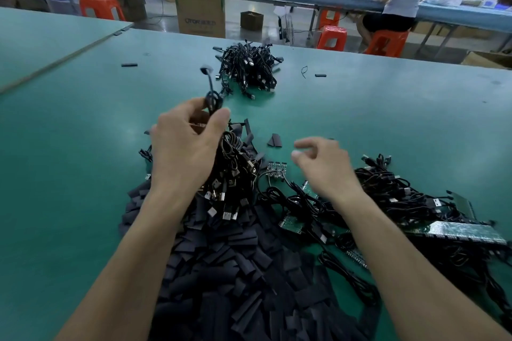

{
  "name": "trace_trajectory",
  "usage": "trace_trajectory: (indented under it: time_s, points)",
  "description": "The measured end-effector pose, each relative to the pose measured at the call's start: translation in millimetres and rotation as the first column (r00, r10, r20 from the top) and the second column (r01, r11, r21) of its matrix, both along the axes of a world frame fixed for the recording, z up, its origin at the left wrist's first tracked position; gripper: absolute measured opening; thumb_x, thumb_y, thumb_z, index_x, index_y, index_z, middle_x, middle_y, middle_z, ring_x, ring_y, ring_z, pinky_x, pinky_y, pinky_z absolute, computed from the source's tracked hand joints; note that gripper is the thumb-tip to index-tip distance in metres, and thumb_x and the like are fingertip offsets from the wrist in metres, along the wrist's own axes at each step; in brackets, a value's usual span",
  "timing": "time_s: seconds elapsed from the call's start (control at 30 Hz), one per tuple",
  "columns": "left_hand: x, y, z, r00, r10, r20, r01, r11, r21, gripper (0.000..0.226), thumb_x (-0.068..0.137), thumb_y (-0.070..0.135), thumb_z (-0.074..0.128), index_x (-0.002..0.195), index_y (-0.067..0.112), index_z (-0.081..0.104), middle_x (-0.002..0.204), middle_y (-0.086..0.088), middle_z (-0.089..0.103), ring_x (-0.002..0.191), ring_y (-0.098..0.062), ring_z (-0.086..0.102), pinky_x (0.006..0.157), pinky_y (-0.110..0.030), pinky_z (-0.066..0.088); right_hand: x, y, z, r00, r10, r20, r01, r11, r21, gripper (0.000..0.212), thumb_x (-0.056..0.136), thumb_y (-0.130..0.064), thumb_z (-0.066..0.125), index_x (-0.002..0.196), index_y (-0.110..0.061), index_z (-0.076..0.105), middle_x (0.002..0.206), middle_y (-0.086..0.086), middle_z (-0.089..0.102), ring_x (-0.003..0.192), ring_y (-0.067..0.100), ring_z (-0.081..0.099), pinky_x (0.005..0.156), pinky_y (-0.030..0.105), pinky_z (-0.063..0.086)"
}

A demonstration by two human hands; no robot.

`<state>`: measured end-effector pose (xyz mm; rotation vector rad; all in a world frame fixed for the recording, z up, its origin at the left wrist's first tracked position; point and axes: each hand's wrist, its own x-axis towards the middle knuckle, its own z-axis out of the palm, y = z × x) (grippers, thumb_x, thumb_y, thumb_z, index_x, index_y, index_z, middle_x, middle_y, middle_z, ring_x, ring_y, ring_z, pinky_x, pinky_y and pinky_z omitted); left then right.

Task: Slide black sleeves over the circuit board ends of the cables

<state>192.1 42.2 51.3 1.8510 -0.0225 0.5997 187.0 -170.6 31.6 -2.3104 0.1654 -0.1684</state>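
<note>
Left hand (185, 144) grips a cable bunch (234, 174); right hand (325, 166) hovers loose, empty; far pile (248, 69) looks done; heaps of sleeves (235, 271) remain.

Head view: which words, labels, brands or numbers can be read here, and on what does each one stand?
"OTOR": printed on the front of the tall cardboard box on the floor beyond the table; the characters after it are too blurred to read.
Circuit boards: any print is too small to read.
No other text is legible.
</note>
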Motion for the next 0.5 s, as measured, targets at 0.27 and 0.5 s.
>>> trace_trajectory:
  time_s: [0.27,0.5]
  points:
    - [5.1,7.7,-15.3,0.983,0.090,-0.161,-0.046,0.964,0.261,0.063,0.088,0.053,0.069,0.137,0.014,0.060,0.130,-0.001,0.067,0.120,-0.016,0.061,0.107,-0.035,0.044,24.6,14.8,-25.9,0.938,0.071,-0.340,-0.116,0.987,-0.114,0.064,0.096,-0.045,0.060,0.149,-0.017,0.038,0.140,0.013,0.054,0.127,0.031,0.051,0.105,0.040,0.042]
    - [2.1,0.0,-16.8,0.985,0.083,-0.152,-0.025,0.937,0.349,0.077,0.092,0.057,0.059,0.153,0.016,0.037,0.126,0.002,0.037,0.117,-0.011,0.040,0.097,-0.026,0.029,29.4,18.6,-30.1,0.945,-0.009,-0.327,0.084,0.972,0.218,0.056,0.094,-0.035,0.067,0.122,0.012,0.057,0.118,0.018,0.065,0.113,0.030,0.060,0.101,0.039,0.045]
